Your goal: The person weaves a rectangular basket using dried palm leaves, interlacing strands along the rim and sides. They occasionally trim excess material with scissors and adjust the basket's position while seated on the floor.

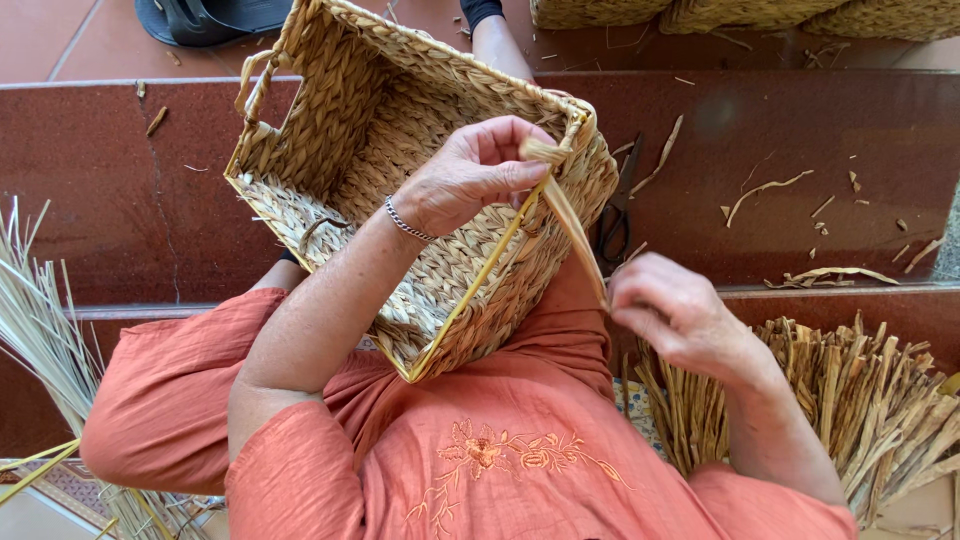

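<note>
Basket (380, 150) sits tilted on the person's lap, open side up and toward the camera, one corner low near the chest, woven of flat dried strands over a yellow frame rod (480, 275) along the near rim. Far left: pale reed bundle (30, 300) fanned out by the knee, close to the elbow. Basket handle loop (255, 85) on the far left wall, untouched. Left hand (465, 175) reaches over the rim, fingers closed in a pinch on the strand (575, 225) where it wraps the rim corner; bracelet (405, 220) on that wrist. Strand runs down right, taut, to the right hand (670, 315), its grip closed on the lower end, just off the basket's right wall. To do this step well, I judge: keep the pinch tight at the corner so the wrap does not slacken, pull along the strand's line, keep it flat and untwisted, lay it snug to the rod. Scissors (615, 215) lie on the red step (800, 130) right behind the strand, near the right hand. Room: right hand has open space rightward over the step, littered with scraps (770, 188); below it a pile of cut strands (860, 390) crowds the wrist. More baskets (740, 15) at top right, a sandal (215, 18) top left, both well apart.
</note>
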The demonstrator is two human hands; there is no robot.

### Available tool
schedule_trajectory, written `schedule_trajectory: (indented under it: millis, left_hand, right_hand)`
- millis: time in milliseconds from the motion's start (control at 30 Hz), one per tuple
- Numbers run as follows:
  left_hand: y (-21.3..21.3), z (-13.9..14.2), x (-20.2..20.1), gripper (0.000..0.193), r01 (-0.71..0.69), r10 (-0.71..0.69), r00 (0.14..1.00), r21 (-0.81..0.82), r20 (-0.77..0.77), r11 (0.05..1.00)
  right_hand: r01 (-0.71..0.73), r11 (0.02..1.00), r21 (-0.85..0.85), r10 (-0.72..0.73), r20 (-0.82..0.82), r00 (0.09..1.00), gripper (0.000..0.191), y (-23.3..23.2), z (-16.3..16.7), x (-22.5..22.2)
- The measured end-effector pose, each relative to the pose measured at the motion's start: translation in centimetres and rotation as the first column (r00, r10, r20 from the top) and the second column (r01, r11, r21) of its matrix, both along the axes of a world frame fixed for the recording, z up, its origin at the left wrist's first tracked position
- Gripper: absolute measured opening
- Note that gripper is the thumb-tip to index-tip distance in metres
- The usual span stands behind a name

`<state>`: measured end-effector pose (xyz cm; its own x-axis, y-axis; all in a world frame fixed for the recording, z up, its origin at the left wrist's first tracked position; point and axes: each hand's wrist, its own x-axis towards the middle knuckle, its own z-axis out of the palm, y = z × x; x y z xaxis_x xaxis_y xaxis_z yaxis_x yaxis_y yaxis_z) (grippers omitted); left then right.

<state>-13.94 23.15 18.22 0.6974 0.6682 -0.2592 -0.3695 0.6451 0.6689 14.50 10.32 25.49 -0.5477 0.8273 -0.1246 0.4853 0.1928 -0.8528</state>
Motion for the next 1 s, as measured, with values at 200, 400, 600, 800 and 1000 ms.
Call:
schedule_trajectory:
  millis: [200,400,600,800,1000]
  left_hand:
    - [0.1,0.7,-0.5,0.019,0.008,0.014,0.985,0.125,-0.174,0.992]
    - [-2.2,3.3,0.8,0.013,0.074,0.356,0.761,0.618,-0.543,0.783]
    - [-4.8,5.2,2.0,0.010,0.300,0.686,0.566,0.889,-0.458,0.346]
    - [-5.5,3.9,2.7,0.009,0.304,0.710,0.565,0.906,-0.420,0.294]
    - [-4.8,5.4,1.8,0.014,0.260,0.753,0.574,0.943,-0.323,0.207]
  right_hand:
    - [-0.125,0.991,-0.050,0.134,0.367,0.921,0.014,-2.5,-1.0,-0.6]
    - [0.193,0.978,-0.078,-0.200,-0.094,0.975,0.035,0.9,-2.6,-1.7]
    - [0.311,0.919,-0.241,-0.344,-0.106,0.933,0.021,1.9,-6.3,-4.6]
    - [0.357,0.934,0.028,-0.345,-0.197,0.918,0.023,0.0,-6.0,-5.1]
    - [0.297,0.942,0.155,-0.266,-0.194,0.944,0.019,0.5,-3.8,-5.9]
